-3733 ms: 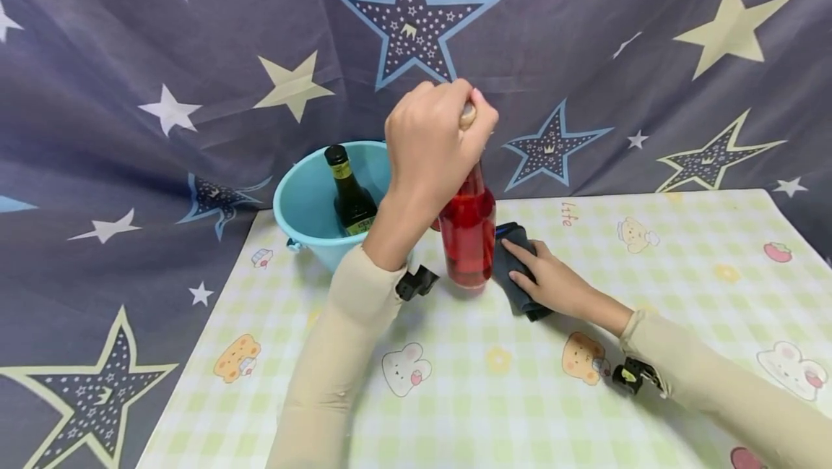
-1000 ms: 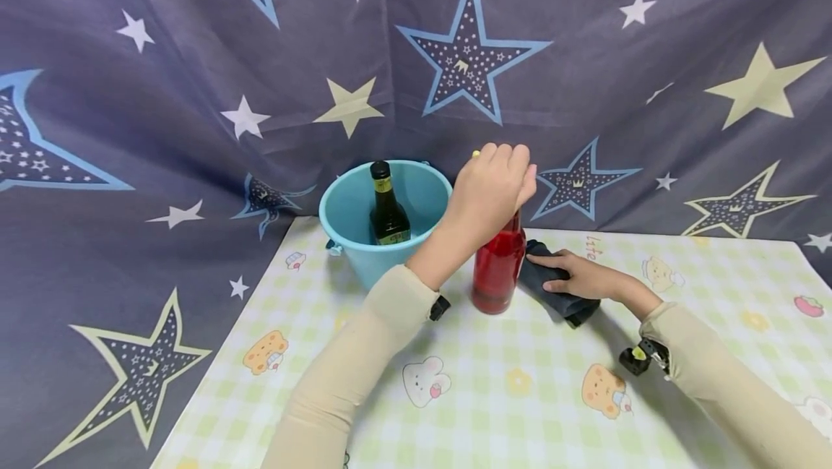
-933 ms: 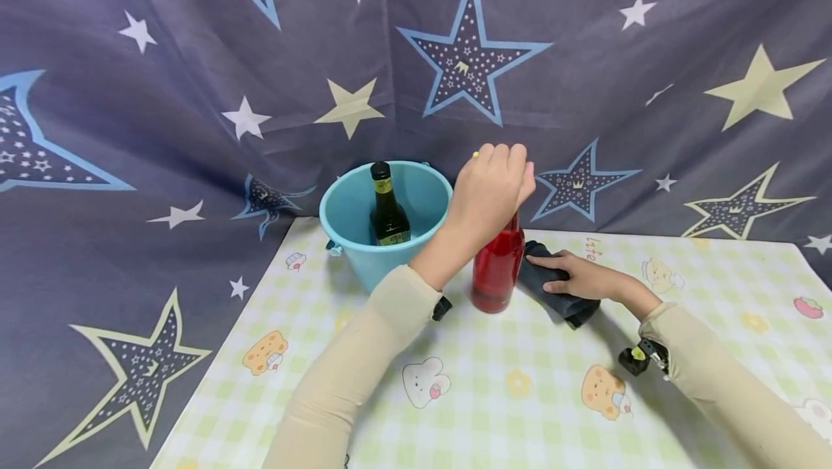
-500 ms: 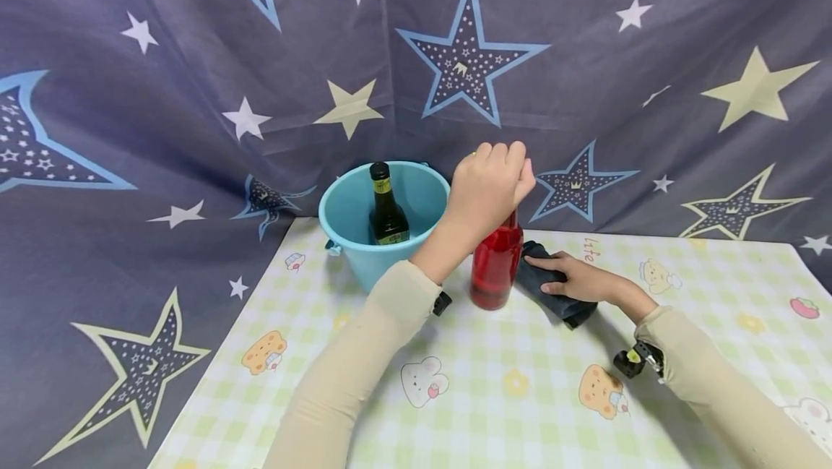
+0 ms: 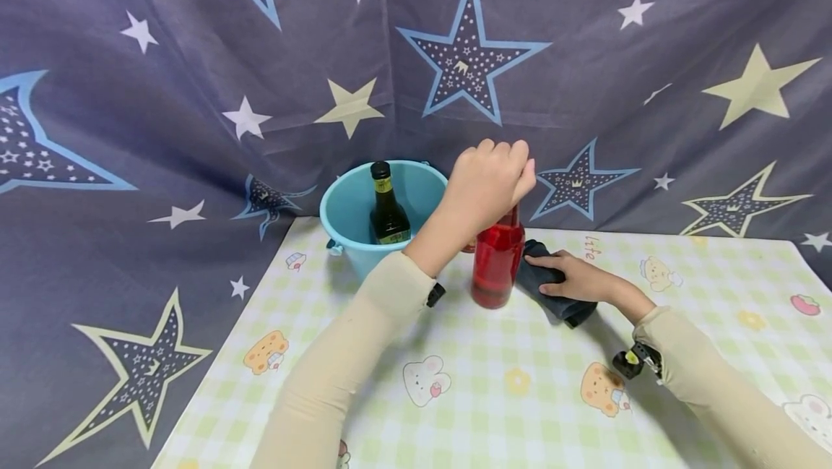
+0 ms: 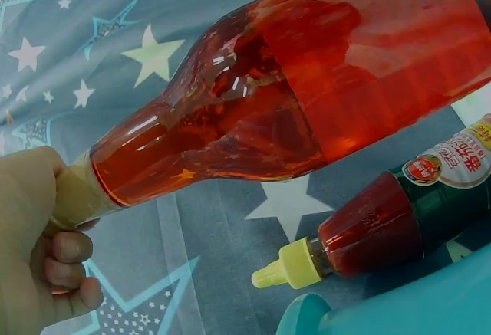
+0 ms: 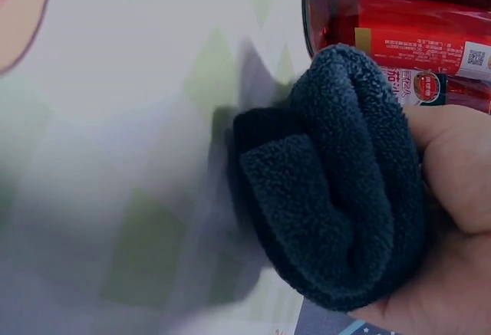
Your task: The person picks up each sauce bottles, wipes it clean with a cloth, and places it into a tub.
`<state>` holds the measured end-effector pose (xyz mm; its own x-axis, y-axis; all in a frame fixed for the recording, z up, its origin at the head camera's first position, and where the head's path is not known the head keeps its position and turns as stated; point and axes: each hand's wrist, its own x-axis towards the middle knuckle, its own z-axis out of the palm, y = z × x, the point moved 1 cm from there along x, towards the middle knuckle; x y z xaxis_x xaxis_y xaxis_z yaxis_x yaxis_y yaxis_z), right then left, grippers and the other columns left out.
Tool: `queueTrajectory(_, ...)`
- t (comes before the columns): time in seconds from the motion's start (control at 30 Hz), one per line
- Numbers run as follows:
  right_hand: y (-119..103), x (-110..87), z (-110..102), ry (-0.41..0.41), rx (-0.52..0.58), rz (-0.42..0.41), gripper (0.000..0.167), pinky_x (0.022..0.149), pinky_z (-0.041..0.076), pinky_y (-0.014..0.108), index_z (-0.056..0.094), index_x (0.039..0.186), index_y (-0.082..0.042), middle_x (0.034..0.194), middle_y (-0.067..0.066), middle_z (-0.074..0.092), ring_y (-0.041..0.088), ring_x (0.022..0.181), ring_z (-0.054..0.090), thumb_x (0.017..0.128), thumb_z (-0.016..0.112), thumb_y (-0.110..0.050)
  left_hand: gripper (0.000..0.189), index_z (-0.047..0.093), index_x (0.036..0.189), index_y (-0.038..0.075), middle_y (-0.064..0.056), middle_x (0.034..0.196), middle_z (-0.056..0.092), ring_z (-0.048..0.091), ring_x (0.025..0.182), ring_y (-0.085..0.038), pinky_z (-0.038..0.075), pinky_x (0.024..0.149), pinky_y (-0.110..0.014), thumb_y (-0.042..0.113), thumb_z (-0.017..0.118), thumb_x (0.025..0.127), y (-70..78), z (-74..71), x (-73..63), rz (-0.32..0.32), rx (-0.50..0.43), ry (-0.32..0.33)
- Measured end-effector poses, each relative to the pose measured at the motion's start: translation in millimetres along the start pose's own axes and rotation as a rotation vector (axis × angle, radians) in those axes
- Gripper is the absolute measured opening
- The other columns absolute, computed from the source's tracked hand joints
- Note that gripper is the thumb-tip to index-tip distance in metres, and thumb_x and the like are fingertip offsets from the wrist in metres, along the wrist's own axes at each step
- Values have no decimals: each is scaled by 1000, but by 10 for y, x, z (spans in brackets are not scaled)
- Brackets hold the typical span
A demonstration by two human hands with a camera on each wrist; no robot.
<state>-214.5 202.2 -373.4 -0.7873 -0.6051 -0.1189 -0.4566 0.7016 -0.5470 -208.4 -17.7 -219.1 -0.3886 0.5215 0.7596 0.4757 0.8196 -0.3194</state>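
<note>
A glass bottle of red liquid point(image 5: 497, 263) stands close to upright near the middle of the table. My left hand point(image 5: 487, 183) grips it at the top, around the beige cap point(image 6: 79, 193) seen in the left wrist view. Just right of the bottle, my right hand point(image 5: 575, 277) holds a folded dark towel point(image 7: 337, 189), thumb and palm about its folds. The towel lies close beside the bottle's lower side. A red label point(image 7: 414, 40) shows on the bottle in the right wrist view. In the head view the cap is hidden by my left hand.
Left of the bottle stands a light blue bucket point(image 5: 354, 256) with a dark, black-capped bottle point(image 5: 388, 216) in it. Behind the red bottle is a sauce bottle with a yellow nozzle point(image 6: 376, 231). A starry curtain point(image 5: 572, 35) hangs along the table's back edge.
Since the earliest frame the head view has shifted, and my left hand has turned at the bottle's top. Over the last second both hands keep their holds and barely move.
</note>
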Motion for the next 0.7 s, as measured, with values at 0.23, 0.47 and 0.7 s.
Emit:
queueTrajectory(0.23, -69, 8, 4, 30, -54, 60, 59, 86, 51, 49, 50, 150, -4, 140, 37, 48, 42, 113, 60, 97, 69, -21, 27, 60, 88, 14, 1, 60, 50, 36, 55, -12, 27, 48, -22, 30, 48, 106, -15, -15, -11, -8, -68, -53)
queueTrajectory(0.47, -87, 6, 36, 66, -75, 78, 58, 72, 47, 39, 54, 146, -6, 134, 34, 50, 27, 87, 61, 94, 73, -21, 29, 59, 89, 12, 0, 62, 51, 41, 56, -15, 30, 48, -23, 30, 45, 107, -19, -48, -8, -16, -114, -104)
queueTrajectory(0.7, -105, 0, 62, 133, -76, 34, 53, 64, 37, 34, 60, 141, -3, 129, 33, 54, 19, 71, 49, 91, 73, -10, 30, 59, 91, 12, 0, 63, 53, 46, 58, -16, 32, 49, -23, 31, 43, 108, -25, -61, -2, -26, -131, -149)
